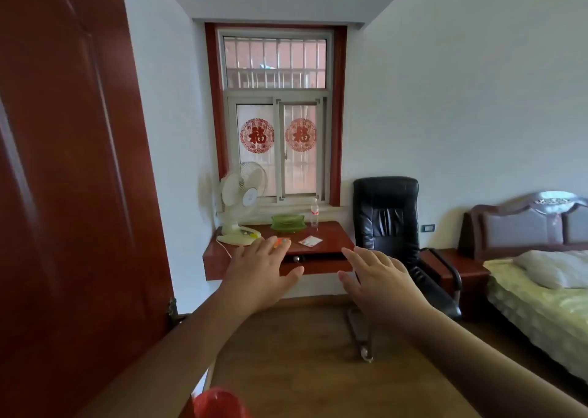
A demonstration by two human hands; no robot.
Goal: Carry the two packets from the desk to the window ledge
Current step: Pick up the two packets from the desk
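Both hands, left hand (259, 269) and right hand (378, 279), reach out spread wide and holding nothing toward the red wooden worktop (331, 236), where the orange packet (281, 241) and white-and-red packet (310, 241) lie near its front edge, before an empty-looking green glass bowl (288, 222)

Both bare hands, left hand (264, 268) and right hand (378, 277), reach with spread fingers toward the red wooden desk (331, 239), where an orange packet (281, 241) and a white-and-red packet (310, 241) lie.
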